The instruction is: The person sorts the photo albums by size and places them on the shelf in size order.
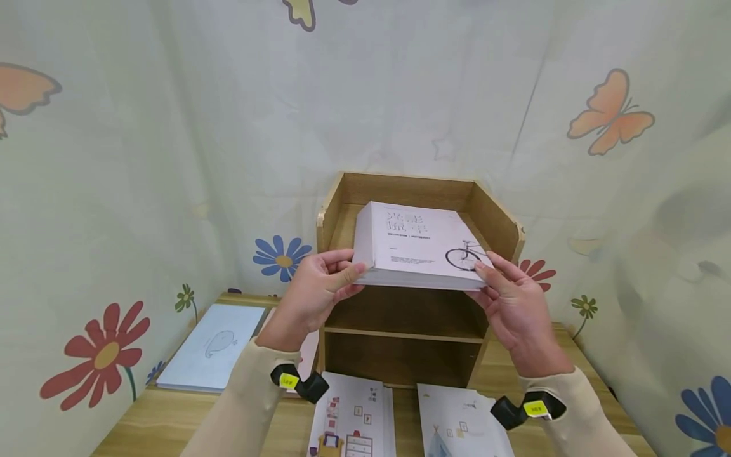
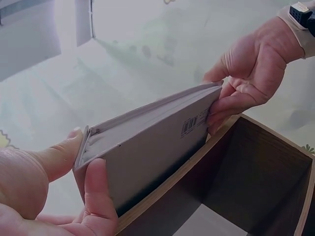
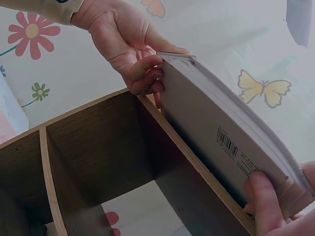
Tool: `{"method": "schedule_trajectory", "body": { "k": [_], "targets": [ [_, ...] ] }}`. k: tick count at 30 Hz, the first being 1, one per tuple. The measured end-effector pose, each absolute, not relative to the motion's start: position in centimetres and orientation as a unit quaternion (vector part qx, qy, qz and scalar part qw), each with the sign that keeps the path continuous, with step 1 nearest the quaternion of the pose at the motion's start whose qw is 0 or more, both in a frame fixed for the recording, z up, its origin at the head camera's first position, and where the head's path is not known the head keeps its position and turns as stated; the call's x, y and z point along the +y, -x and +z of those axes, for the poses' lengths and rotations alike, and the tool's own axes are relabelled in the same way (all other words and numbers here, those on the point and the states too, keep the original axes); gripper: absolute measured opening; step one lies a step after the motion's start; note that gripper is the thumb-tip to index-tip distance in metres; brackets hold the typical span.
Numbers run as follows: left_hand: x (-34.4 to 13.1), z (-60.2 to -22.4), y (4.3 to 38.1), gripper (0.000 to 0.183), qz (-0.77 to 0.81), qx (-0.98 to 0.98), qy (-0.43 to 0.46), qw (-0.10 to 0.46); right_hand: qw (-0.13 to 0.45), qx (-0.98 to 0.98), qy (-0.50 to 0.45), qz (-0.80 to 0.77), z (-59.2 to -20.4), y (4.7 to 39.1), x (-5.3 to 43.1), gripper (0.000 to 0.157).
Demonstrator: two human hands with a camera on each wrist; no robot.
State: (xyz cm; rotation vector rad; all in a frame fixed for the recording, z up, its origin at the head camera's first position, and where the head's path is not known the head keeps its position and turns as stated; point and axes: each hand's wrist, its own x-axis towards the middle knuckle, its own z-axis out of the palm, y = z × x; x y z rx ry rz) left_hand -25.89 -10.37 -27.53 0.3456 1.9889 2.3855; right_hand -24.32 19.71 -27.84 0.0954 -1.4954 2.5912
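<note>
My left fingers (image 1: 349, 275) pinch the white book (image 1: 419, 240) at eight o'clock, my right fingers (image 1: 493, 277) at four, parted only by its thickness, neither nearer; its near edge runs nine-to-three, at the top of the wooden shelf (image 1: 408, 188).

Wood-grain table (image 1: 160, 419) under a shelf unit (image 1: 405, 311), blue book (image 1: 200, 355), pinkish book (image 1: 310, 352), white books (image 1: 342, 406)

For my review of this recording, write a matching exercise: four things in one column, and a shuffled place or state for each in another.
1. bicycle-cover book
2. pale blue book
3. right grip
4. wooden shelf unit

A. lying flat on the table
B. open-fronted, with compartments
C. held at two sides
D. holding a book's right side

Pairs: 1-C; 2-A; 3-D; 4-B
</note>
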Motion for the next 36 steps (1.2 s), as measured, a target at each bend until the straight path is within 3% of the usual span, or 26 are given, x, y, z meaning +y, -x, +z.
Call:
{"method": "schedule_trajectory", "body": {
  "k": [15, 36],
  "targets": [
    [-10.5, -28.1, 25.9, 0.049, 0.763, 0.637, -0.106, 0.003, 0.082, -0.506, -0.007, 0.858, -28.1, 24.1, 19.3, 0.065],
    [-10.5, -28.7, 25.4, 0.052, 0.725, 0.679, -0.109, -0.034, 0.094, -0.551, -0.018, 0.829, -28.6, 24.3, 19.6, 0.062]
  ]
}}
